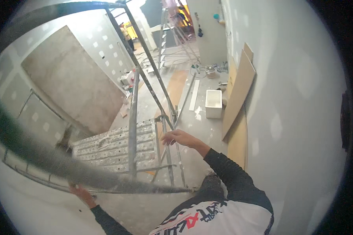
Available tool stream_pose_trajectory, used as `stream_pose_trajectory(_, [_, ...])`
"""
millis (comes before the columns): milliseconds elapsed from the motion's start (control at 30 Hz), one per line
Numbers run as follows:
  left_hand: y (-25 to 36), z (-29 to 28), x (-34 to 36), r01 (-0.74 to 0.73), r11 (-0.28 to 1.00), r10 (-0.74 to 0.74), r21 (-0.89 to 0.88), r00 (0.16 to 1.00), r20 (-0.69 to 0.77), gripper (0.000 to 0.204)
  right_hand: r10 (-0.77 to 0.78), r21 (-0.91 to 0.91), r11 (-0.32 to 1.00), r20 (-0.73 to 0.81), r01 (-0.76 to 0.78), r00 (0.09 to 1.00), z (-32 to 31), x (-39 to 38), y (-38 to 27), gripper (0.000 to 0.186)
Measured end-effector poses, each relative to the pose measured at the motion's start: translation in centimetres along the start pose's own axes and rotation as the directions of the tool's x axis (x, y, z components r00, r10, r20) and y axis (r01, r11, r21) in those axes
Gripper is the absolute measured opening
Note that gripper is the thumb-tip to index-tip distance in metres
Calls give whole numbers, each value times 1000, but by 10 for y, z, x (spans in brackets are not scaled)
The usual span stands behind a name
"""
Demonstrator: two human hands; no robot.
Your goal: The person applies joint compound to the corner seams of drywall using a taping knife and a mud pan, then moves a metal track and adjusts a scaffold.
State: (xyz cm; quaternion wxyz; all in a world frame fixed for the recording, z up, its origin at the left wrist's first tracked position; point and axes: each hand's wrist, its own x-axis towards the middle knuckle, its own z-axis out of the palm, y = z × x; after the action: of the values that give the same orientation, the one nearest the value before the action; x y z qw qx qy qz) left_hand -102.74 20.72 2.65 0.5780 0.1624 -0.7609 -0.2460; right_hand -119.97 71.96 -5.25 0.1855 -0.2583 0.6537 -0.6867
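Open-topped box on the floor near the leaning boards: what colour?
White; the box shows best in the head view.

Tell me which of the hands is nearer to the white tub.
Right. The right hand is to the left of the white tub and on the wearer's side of it; the left hand is much farther left.

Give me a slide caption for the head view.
Left hand and right hand near a metal scaffold, with a white tub and leaning boards at right.
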Motion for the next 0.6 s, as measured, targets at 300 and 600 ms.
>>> stream_pose_trajectory(300, [107, -52, 10, -6, 995, 0, 102, 998, 60, 33, 348, 101, 937, -204, -334, 915, -152, 66, 135, 32])
stream_pose_trajectory(600, [308, -86, -110, 3, 524, 236, 852, 961, -148, 63, 207, 101, 976, -193, -191, 959, -254, 205, 159, 33])
